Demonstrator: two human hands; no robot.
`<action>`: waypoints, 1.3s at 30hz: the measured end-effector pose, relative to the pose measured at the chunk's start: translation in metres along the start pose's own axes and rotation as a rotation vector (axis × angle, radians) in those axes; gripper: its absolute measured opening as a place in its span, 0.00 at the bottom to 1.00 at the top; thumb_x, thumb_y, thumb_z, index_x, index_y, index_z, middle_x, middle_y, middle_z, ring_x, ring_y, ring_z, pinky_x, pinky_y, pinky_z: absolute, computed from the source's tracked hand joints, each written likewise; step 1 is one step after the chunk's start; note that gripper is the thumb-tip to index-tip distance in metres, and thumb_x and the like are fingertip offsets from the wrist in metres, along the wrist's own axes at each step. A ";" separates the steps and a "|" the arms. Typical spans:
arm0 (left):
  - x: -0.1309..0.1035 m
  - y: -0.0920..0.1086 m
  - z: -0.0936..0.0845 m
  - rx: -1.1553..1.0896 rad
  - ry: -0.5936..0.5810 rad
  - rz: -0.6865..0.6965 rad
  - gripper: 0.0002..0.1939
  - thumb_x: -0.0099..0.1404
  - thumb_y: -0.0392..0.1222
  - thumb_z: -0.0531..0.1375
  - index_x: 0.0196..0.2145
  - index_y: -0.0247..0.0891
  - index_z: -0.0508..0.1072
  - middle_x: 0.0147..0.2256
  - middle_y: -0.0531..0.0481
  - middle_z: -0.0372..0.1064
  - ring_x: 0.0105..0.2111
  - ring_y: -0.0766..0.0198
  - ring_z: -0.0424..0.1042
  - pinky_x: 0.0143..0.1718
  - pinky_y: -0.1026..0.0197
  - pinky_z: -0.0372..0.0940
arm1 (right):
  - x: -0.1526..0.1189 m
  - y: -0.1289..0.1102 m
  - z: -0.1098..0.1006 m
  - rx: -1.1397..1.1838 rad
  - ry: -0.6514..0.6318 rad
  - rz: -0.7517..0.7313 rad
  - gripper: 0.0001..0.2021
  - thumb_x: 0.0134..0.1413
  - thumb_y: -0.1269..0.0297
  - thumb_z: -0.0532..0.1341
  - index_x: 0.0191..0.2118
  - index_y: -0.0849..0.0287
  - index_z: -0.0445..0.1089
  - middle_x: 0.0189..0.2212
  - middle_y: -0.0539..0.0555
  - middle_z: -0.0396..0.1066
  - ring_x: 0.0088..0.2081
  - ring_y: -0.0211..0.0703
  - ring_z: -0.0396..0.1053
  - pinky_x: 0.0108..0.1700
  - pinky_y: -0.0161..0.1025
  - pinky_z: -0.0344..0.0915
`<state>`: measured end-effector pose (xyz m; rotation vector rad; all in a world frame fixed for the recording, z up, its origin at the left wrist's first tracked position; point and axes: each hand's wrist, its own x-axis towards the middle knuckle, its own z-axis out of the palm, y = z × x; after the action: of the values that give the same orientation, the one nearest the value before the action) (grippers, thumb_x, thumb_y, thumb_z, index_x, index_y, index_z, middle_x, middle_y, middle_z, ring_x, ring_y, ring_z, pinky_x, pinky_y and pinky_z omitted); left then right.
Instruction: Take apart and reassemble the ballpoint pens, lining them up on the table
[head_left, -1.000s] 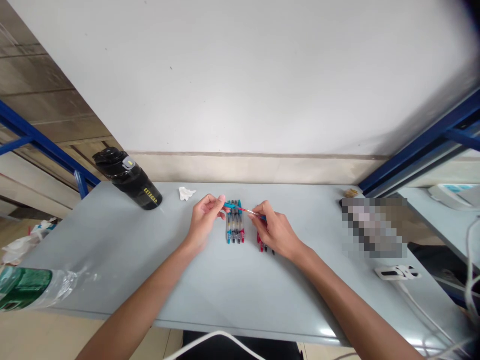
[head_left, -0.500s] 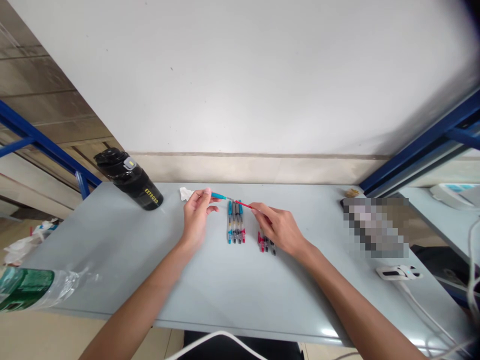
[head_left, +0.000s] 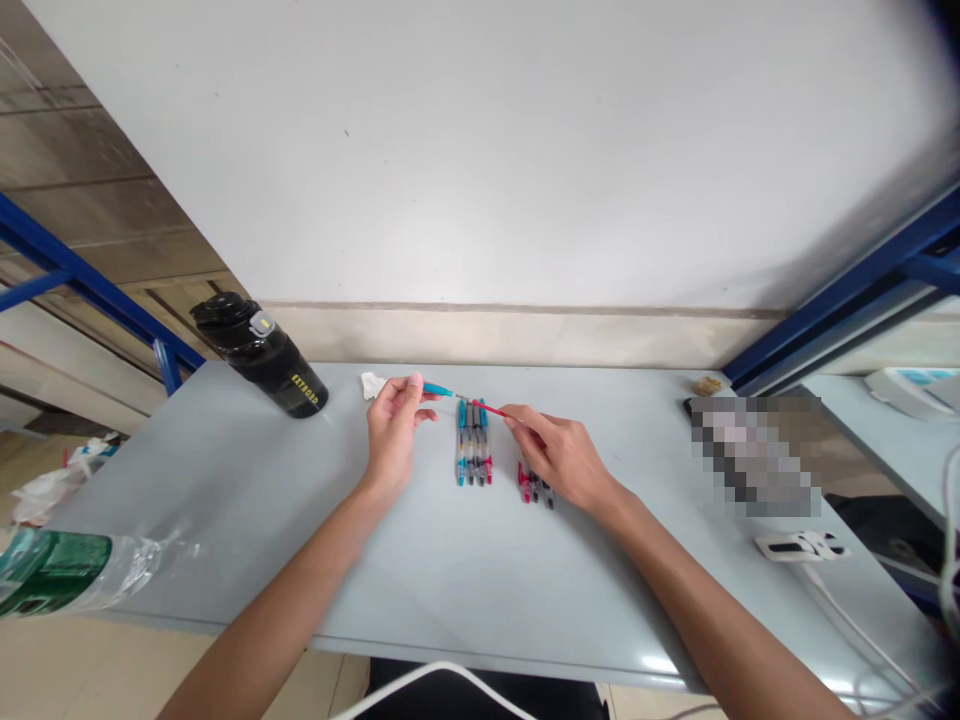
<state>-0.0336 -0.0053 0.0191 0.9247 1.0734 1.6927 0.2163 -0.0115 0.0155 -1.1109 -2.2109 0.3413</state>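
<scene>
Left hand [head_left: 394, 430]: thumb and forefinger pinched together on a teal pen part [head_left: 438, 389]; remaining fingers loosely curled, clear of it. Right hand [head_left: 559, 455]: thumb and fingertips closed on a thin red pen refill [head_left: 489, 408], angled up toward the teal piece. The facing ends nearly meet above the desk; a small greyish bit [head_left: 462, 397] sits there, too fine to make out.

Below, a row of four pens [head_left: 471, 442] side by side: clear plastic barrels, teal and dark grey grips at the far end, coloured ends nearest the person, one teal, two dark, one red. Second cluster of pens [head_left: 535, 487], red and dark ends showing, rest hidden by the right hand.

Desk [head_left: 420, 570]: smooth, pale grey-blue, faintly glossy. Crumpled white tissue [head_left: 371, 386] just beyond the left hand. Black bottle [head_left: 262, 355], cylindrical, yellow lettering, far left. Nearer, a clear plastic bottle [head_left: 67, 568], green label, ribbed and shiny. Right side: white device [head_left: 802, 546], rounded, with a cord.
</scene>
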 end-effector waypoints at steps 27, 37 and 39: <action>-0.013 -0.001 0.010 -0.077 -0.237 -0.118 0.18 0.75 0.57 0.64 0.43 0.42 0.66 0.45 0.42 0.84 0.47 0.53 0.84 0.46 0.54 0.75 | -0.003 0.004 0.005 -0.042 -0.064 0.010 0.15 0.82 0.52 0.49 0.55 0.52 0.69 0.26 0.48 0.72 0.22 0.40 0.62 0.30 0.38 0.51; -0.018 -0.009 0.011 0.119 -0.388 -0.156 0.17 0.68 0.55 0.72 0.44 0.39 0.81 0.44 0.43 0.82 0.42 0.56 0.83 0.44 0.56 0.77 | -0.003 0.001 0.007 -0.031 -0.063 -0.031 0.14 0.82 0.55 0.50 0.53 0.53 0.69 0.27 0.48 0.72 0.23 0.39 0.62 0.30 0.37 0.53; -0.017 -0.009 0.009 0.148 -0.390 -0.160 0.17 0.67 0.54 0.73 0.45 0.39 0.83 0.42 0.43 0.82 0.41 0.55 0.82 0.45 0.55 0.77 | -0.004 0.001 0.007 -0.034 -0.061 -0.034 0.14 0.82 0.55 0.49 0.54 0.53 0.70 0.26 0.48 0.72 0.23 0.40 0.63 0.30 0.37 0.54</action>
<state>-0.0171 -0.0168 0.0120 1.1735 0.9857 1.2490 0.2144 -0.0134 0.0082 -1.0924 -2.2941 0.3275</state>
